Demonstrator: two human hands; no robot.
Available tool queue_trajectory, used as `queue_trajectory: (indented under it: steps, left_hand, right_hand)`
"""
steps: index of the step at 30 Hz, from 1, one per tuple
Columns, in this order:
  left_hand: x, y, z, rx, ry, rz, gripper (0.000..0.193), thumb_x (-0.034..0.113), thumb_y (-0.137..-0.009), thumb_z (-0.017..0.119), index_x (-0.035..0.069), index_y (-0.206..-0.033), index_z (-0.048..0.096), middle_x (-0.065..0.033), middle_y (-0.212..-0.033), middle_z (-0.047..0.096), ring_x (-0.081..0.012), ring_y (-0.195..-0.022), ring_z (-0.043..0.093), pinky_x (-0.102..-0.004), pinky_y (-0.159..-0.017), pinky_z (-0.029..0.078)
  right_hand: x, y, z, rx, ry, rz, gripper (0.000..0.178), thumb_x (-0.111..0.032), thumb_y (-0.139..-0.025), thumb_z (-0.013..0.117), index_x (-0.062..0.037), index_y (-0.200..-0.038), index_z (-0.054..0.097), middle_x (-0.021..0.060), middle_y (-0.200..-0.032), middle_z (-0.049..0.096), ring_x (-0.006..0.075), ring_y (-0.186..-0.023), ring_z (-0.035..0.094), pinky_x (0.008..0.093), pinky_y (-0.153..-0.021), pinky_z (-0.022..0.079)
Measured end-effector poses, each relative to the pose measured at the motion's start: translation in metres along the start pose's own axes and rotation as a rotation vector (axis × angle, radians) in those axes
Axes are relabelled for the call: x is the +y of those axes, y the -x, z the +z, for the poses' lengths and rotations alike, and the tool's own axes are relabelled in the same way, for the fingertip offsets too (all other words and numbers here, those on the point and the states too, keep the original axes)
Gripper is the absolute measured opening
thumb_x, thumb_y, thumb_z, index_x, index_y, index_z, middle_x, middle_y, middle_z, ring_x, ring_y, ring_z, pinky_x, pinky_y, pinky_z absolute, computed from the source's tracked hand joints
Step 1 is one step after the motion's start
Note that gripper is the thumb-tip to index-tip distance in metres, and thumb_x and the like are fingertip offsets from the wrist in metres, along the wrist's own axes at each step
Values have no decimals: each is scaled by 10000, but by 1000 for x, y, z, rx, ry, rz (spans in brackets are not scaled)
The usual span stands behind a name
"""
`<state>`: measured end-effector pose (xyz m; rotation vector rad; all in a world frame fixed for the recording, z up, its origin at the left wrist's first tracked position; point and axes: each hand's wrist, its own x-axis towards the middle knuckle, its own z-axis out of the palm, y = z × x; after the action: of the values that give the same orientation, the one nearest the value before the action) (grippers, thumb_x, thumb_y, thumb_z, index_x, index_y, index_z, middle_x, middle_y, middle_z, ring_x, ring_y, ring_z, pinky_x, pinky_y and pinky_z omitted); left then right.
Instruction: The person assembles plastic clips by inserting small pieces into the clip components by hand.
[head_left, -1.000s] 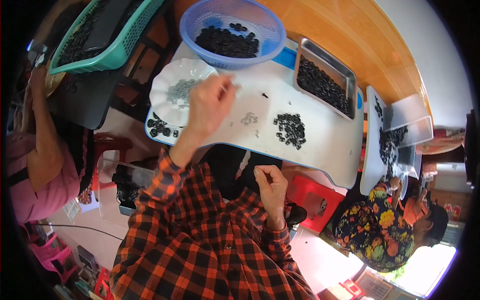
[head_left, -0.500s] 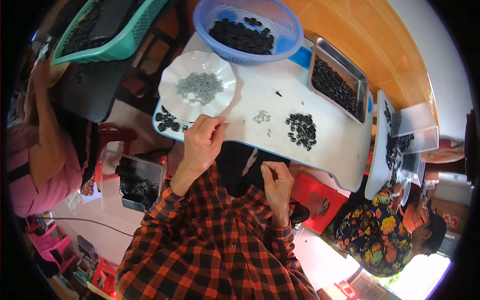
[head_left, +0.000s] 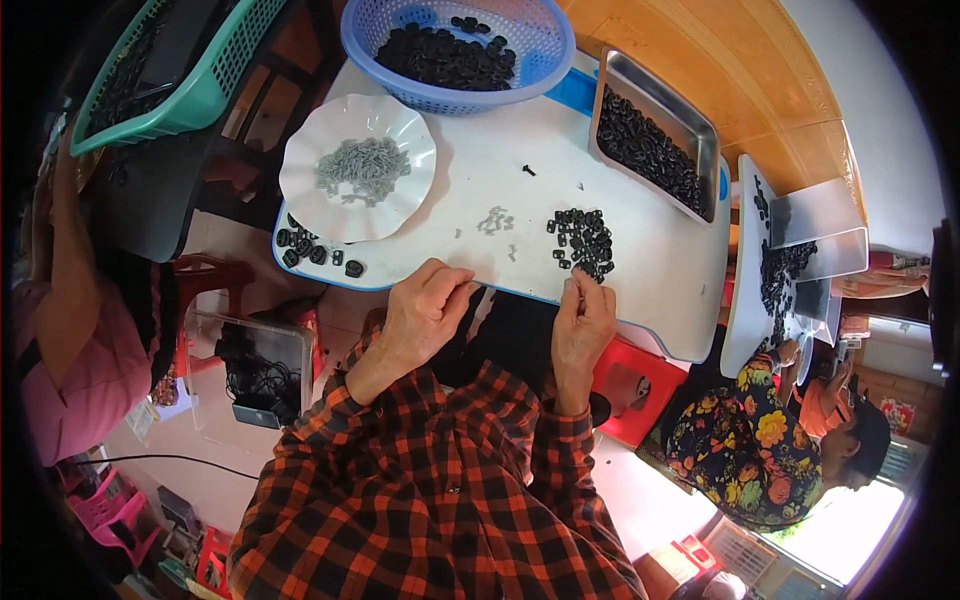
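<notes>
Two pinched grips, left hand and right hand, contents indiscernible from here; a careless nudge could scatter nearby black pieces off the tabletop.

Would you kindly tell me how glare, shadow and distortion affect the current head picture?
Head view: glare whitens the floor at lower right; the fisheye lens leaves black corners; a soft shadow falls on the table right of the white plate; anything pinched in the left hand is too small to tell.
</notes>
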<state>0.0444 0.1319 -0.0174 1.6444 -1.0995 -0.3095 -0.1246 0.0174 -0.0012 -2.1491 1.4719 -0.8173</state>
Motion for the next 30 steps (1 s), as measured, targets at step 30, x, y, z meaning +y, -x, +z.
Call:
queue_trajectory:
  steps: [30]
  left_hand:
    - [2, 6, 10, -91, -22, 33, 137, 40, -780, 683, 31, -906, 629, -104, -768, 570, -293, -652, 594, -372, -562, 474]
  right_hand:
    - [5, -21, 4, -72, 165, -221, 192, -52, -795, 652, -108, -976, 686, 106, -853, 557, 290, -822, 575, 391, -675, 477]
